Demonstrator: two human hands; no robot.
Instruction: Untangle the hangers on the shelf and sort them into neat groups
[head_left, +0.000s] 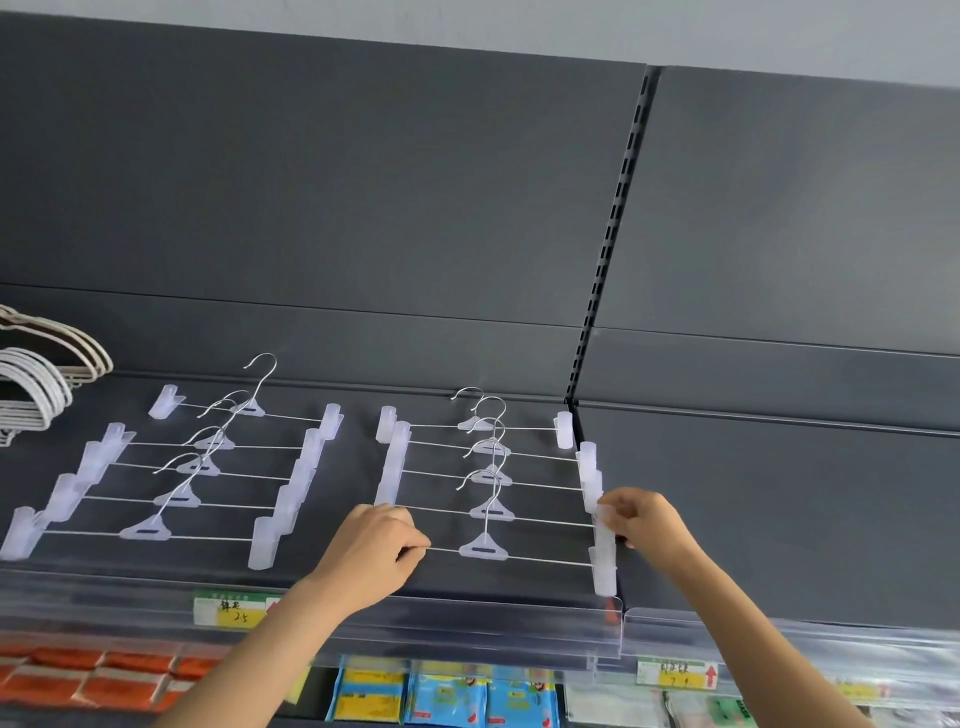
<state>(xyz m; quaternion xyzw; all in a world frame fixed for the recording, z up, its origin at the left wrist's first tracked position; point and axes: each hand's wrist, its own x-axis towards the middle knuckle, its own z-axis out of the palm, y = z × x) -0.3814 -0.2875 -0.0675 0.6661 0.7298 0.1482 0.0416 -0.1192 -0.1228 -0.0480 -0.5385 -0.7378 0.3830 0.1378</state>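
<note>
We're looking at the dark shelf, and the sorting is looking well along, with the clip hangers lying flat on it in two laddered rows. The right-hand group is showing five by my count, bars running parallel and hooks pointing to the back panel. The left-hand group is showing five too, though its hooks are overlapping and I'm not ruling out one more. At the far left, a stack of white and beige coated hangers is sitting apart, too bunched to count. On the clear front rail, two price tags are showing plainly.

Now the step in hand: the person is squaring the nearest hanger into the right-hand row. The left hand is curling round the left end of its bar, pinching the wire and covering the clip there. The right hand is pinching a translucent clip at the row's right edge. Whether it belongs to the front hanger or the one behind, I can't tell. The next move, as I'm judging it, is calling for a small level slide to line the clips up without snagging the neighbour's hook.
</note>
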